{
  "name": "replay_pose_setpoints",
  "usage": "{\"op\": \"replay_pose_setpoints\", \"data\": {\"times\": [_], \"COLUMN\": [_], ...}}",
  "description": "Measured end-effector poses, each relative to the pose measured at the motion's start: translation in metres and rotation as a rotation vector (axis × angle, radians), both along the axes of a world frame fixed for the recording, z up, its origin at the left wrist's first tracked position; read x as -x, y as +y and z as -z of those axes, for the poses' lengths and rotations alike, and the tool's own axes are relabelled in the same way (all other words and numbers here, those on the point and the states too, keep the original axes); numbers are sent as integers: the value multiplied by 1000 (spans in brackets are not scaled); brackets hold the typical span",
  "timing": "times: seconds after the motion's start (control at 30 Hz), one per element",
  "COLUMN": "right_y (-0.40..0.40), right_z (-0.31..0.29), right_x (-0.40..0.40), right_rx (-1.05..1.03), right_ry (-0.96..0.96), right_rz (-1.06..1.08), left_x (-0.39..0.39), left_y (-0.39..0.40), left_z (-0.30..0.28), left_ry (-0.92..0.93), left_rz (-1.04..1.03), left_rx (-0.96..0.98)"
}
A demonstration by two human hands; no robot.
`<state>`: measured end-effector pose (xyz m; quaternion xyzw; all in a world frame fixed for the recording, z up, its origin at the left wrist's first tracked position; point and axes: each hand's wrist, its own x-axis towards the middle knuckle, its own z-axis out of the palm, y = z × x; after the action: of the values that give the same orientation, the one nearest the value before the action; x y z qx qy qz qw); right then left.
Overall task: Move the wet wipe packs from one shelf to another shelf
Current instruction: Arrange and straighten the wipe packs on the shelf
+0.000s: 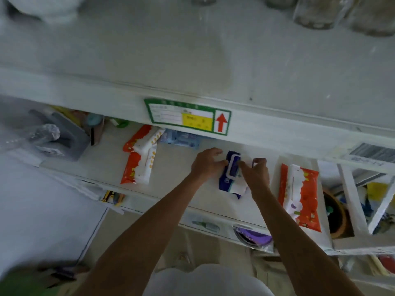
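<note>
A dark blue wet wipe pack with a white lid lies on the white middle shelf. My left hand grips its left edge near the lid. From the right, my right hand pinches the same pack, its palm covering part of the wrapper. One orange-and-white wipe pack lies to the left on this shelf. Another orange-and-white wipe pack lies to the right. A light blue pack sits at the back, partly hidden under the upper shelf's edge.
The upper shelf juts out above, with a green-framed label on its front edge and clear jars at the back. A grey bin stands at the shelf's left end. A lower shelf holds a purple item and a brown pot.
</note>
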<state>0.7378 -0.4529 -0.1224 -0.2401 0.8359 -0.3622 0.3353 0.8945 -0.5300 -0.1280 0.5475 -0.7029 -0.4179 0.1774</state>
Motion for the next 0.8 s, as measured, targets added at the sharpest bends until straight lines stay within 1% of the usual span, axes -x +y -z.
{"op": "replay_pose_setpoints", "data": {"times": [0.03, 0.07, 0.1, 0.17, 0.2, 0.23, 0.3, 0.37, 0.43, 0.5, 0.57, 0.7, 0.8], "right_y": [-9, -18, -29, -56, -70, -83, -103, -118, -132, -146, -153, -151, -147], "right_z": [-9, -23, -30, -31, -26, -18, -6, 4, 13, 18, 25, 26, 23], "right_x": [-12, -32, -56, -116, -147, -178, -231, -269, -293, -310, -321, -323, -327], "right_rx": [21, 53, 81, 55, -12, -87, -185, -231, -259, -285, -311, -335, -348], "right_ry": [99, 145, 167, 135, 100, 64, 37, 96, 219, 306, 333, 186, -5], "right_rz": [-5, -30, -98, -354, -507, -651, -802, -804, -737, -688, -660, -505, -463], "left_x": [-22, -47, -74, -129, -155, -179, -220, -253, -279, -296, -302, -291, -281], "left_y": [-10, -21, -30, -51, -60, -69, -86, -102, -123, -146, -168, -183, -180], "left_z": [-10, -20, -31, -45, -50, -51, -48, -40, -27, -16, -2, 14, 17], "left_ry": [3, -5, -24, -107, -152, -198, -285, -331, -359, -354, -346, -280, -229], "left_rz": [-21, -63, -123, -276, -330, -366, -400, -414, -407, -351, -301, -208, -144], "left_rx": [37, 88, 156, 251, 258, 243, 187, 118, 107, 113, 59, -136, -277]}}
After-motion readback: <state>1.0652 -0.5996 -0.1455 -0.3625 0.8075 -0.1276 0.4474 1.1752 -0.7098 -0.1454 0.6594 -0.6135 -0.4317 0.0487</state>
